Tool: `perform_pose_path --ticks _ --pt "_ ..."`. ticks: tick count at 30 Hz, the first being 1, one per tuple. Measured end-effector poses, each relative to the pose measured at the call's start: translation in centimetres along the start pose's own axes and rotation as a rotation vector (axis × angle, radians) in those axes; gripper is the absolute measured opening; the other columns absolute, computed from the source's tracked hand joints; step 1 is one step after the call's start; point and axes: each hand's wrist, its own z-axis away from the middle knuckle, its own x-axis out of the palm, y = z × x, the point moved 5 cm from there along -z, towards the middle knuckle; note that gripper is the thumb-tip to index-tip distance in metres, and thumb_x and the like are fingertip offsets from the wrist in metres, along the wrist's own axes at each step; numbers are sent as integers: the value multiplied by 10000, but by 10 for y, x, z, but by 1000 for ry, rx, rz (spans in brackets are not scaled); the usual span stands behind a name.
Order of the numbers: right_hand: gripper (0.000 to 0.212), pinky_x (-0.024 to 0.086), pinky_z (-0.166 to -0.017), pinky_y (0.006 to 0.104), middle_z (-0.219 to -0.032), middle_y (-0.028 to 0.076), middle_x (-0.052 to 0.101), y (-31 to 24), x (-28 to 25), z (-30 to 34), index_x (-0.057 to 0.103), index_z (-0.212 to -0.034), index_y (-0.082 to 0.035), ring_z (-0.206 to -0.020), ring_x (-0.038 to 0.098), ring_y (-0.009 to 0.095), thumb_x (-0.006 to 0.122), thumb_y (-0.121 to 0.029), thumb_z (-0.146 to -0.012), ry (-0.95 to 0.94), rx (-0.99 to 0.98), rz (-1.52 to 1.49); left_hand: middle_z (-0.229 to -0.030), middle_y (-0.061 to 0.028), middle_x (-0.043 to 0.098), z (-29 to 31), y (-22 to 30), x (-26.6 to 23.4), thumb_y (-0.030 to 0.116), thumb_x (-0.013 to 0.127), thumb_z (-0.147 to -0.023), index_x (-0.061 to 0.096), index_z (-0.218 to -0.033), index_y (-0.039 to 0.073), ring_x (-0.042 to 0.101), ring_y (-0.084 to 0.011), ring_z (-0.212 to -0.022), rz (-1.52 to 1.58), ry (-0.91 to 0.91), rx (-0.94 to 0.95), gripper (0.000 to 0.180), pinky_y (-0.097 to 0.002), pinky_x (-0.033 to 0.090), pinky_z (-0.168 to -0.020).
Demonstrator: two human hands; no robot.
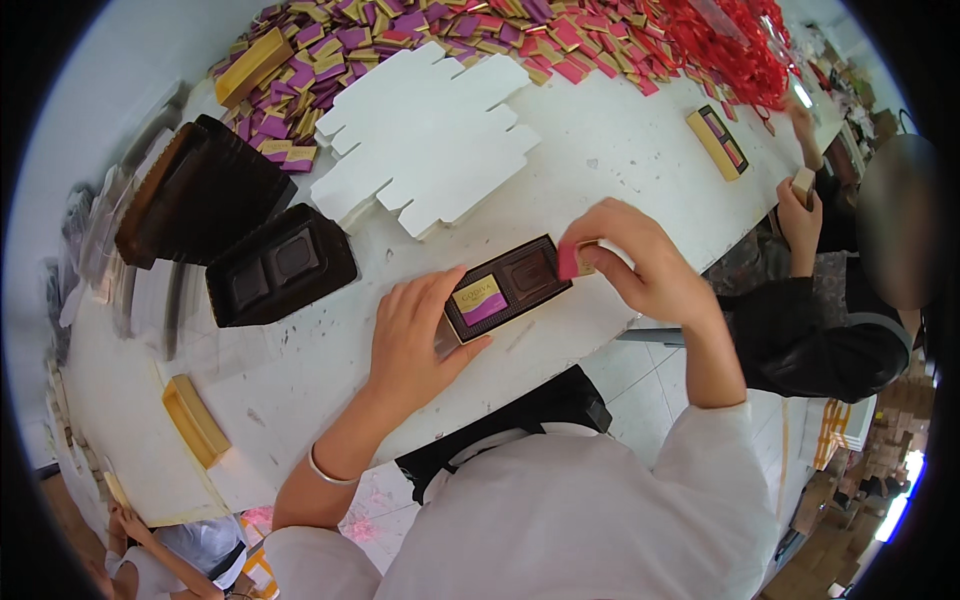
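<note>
A small box with a dark brown two-compartment tray (506, 311) lies at a tilt on the white table. In its left compartment sits a purple and gold wrapped piece (478, 298); the right compartment (530, 275) holds no piece. My left hand (408, 325) grips the box's left end, with fingers on the far side and thumb on the near side. Just off the box's right end, my right hand (635, 262) pinches a pink and gold wrapped piece (571, 259) between thumb and fingers. That piece is partly hidden by the fingers.
Dark brown tray stacks (283, 268) stand left of the box. Beyond it lie stacked white card pieces (430, 135) and a heap of wrapped pieces (390, 38). Gold boxes (195, 420) rest at the table's edges. Red ribbon (725, 45) lies far right, near a co-worker's hand (800, 222).
</note>
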Motion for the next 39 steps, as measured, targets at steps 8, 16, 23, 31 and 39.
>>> perform_pose_path --ticks 8,16,23,31,39 --pt "299 433 -829 377 -1029 108 554 8 40 -10 636 -1017 -55 -969 527 289 705 5 -733 -94 -198 70 -1189 -126 569 -5 2 2 218 815 -674 501 -1278 55 522 -314 -1080 -23 -17 0 700 -403 392 -937" --pt "226 448 -906 373 -1155 108 554 27 55 25 669 -994 -43 -1116 500 274 706 -4 -774 200 -28 -96 -1188 -125 570 0 0 1 229 810 -682 508 -1274 54 524 -313 -1068 6 -13 -16 687 -408 391 -935" --pt "109 447 -787 313 -1074 104 557 33 63 20 569 -864 -37 -982 531 231 648 -8 -795 321 303 -295 -1194 -130 567 -1 -1 1 242 815 -684 505 -1284 50 512 -312 -1072 2 -20 -13 702 -406 397 -932" --pt "157 406 -795 286 -985 94 553 44 68 10 515 -890 -43 -893 507 177 648 -52 -808 236 355 -268 -1194 -122 563 -1 0 3 252 813 -687 492 -1294 59 511 -307 -1066 -18 -5 2 713 -406 394 -926" --pt "384 354 -965 433 -1125 113 556 36 63 19 542 -1066 -85 -1063 509 275 751 -159 -752 249 262 -265 -1189 -102 554 -4 1 3 262 801 -700 474 -1314 86 505 -300 -1063 -9 -12 17 717 -410 384 -907"
